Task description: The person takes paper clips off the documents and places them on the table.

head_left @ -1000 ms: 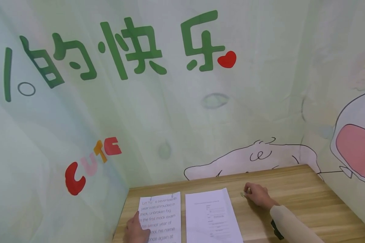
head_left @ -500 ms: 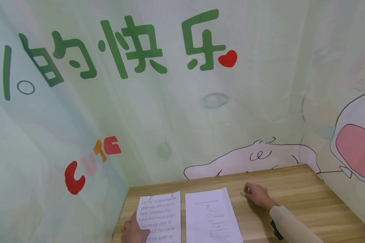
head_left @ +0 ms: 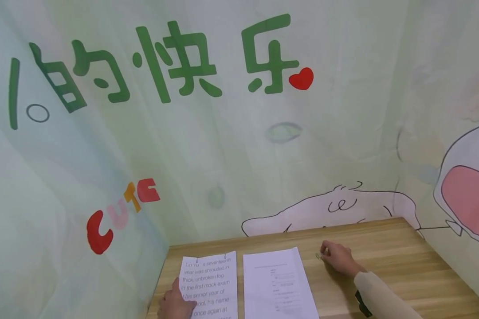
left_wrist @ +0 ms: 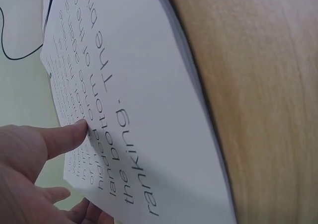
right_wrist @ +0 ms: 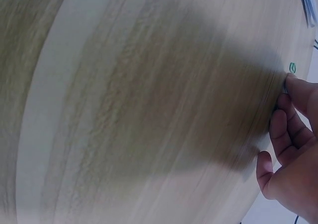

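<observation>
On the wooden table (head_left: 387,248), a stack of large-print sheets (head_left: 209,283) lies at the left, with two paper clips at its top edge. My left hand (head_left: 176,303) holds the stack's left edge. Its thumb (left_wrist: 67,138) lies across the print, and other fingers are partly hidden behind the edge. Over at the right, my right hand (head_left: 339,257) is down at the tabletop, fingers curled and fingertips pinched at a small green paper clip (head_left: 318,255). In the right wrist view, that green clip (right_wrist: 292,67) shows just past the fingertips, with a thin dark sliver between them.
A second sheet of smaller print (head_left: 277,283) lies between the hands, beside the stack. A printed fabric backdrop (head_left: 223,155) rises behind the table and on both sides. A dark band (head_left: 363,302) sits at the right wrist by the light sleeve (head_left: 383,292).
My left hand has shifted slightly left and down along the stack's edge. The right hand stays in place at the green paper clip.
</observation>
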`<state>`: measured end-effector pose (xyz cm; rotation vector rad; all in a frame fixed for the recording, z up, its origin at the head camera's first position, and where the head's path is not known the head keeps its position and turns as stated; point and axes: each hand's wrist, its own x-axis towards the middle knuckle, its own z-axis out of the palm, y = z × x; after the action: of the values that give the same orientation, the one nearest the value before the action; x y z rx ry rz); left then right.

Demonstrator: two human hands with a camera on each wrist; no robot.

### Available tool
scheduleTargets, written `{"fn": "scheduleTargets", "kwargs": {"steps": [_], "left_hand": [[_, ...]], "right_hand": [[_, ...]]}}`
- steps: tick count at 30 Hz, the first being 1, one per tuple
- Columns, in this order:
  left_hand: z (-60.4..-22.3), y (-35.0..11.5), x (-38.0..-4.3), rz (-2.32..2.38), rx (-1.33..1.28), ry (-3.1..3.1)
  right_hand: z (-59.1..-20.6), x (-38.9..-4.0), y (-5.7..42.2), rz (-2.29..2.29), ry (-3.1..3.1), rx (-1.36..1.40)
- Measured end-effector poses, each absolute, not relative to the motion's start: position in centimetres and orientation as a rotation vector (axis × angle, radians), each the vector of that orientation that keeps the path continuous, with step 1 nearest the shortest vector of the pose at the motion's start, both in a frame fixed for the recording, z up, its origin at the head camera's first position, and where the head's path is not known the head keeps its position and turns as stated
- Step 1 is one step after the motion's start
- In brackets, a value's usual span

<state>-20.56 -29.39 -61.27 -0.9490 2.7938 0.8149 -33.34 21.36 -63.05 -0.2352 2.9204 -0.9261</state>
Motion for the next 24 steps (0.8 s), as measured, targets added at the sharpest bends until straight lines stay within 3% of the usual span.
{"fn": "scheduleTargets", "kwargs": {"steps": [11,19,24], "left_hand": [[-61.4,-29.4,-20.8,0.834,-0.965,2.78],[-61.8,-29.7,-20.3,1.248,-0.924,2.602],[-62.6,-30.3,-20.4,1.251,-0.928,2.581]], "right_hand": [[-63.2,-33.7,21.5,-0.932,2.914,-0.232],[-62.7,-33.5,21.4,-0.959,2.916,-0.252],[-63.0,-33.5,21.3,-0.963,2.897,-0.211]]}}
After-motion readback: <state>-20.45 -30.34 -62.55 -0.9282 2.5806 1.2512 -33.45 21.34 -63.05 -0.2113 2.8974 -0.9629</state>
